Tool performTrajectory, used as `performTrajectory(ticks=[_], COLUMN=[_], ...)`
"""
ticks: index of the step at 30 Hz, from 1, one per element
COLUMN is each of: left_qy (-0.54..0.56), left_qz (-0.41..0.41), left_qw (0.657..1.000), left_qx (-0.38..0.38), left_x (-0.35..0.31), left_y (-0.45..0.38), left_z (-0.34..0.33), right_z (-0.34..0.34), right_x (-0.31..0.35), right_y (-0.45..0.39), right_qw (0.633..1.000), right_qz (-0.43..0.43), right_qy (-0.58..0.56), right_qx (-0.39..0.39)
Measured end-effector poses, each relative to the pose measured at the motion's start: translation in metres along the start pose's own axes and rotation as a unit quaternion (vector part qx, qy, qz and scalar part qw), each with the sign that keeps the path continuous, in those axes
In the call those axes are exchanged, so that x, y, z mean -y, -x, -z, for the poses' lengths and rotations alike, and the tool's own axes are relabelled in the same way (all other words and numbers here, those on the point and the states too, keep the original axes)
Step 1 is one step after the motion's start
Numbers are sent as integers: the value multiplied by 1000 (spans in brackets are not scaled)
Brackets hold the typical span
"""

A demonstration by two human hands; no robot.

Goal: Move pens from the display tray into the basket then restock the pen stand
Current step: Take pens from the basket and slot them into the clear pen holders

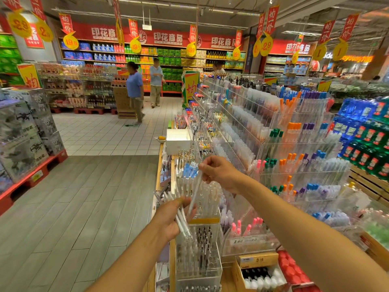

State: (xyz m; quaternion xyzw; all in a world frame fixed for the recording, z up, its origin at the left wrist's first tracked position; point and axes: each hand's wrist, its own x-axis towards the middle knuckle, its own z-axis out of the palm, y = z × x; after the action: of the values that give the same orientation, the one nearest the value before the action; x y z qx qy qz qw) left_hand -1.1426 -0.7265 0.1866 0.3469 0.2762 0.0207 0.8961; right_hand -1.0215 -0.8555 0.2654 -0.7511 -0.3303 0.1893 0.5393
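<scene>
**Meanwhile, restocking at the pen aisle**

Behind everything ran the long acrylic pen display [273, 131], its tiered compartments stuffed with coloured caps. Nearer the person stood a clear pen stand [199, 245], its slots partly filled with white and dark pens. Over it, the left hand [170, 218] curled around a loose bundle of white pens [179, 213], fanned across the palm. The right hand [219, 171] pinched one white pen [194, 194] at its upper end, tip hanging down toward the bundle and stand. No basket could be made out. Such pens looked light, stiff and smooth, likely to slide from a slack fist; gripping mid-barrel would probably steady each one for slotting.
</scene>
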Motion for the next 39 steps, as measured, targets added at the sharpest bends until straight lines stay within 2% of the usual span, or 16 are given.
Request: performTrajectory(ticks=[3,5,12,16,21,30,32,36,39], left_qy=[8,2,-33,-50,-58,-50,-50,-49,-54], left_qz=[1,1,20,36,47,36,37,32,30], left_qw=[999,998,996,996,996,997,997,997,997], left_qx=[-48,-62,-77,-64,-50,-50,-54,-58,-53], left_x=[2,4,3,3,4,-2,-2,-1,-1], left_y=[-6,-10,-14,-12,-12,-10,-9,-7,-6], left_z=[8,12,19,23,19,19,18,14,11], right_z=[3,-2,-1,9,4,2,0,-11,-17], right_x=[-1,-4,-1,2,-11,-19,-19,-24,-29], right_y=[-3,-4,-12,-17,-21,-28,-30,-31,-33], right_qw=[982,972,971,950,926,919,915,899,899], right_qz=[36,40,54,70,55,59,55,11,7], right_qy=[180,225,225,293,366,383,393,439,438], right_qx=[-37,-47,-60,-84,-68,-76,-69,-4,-16])
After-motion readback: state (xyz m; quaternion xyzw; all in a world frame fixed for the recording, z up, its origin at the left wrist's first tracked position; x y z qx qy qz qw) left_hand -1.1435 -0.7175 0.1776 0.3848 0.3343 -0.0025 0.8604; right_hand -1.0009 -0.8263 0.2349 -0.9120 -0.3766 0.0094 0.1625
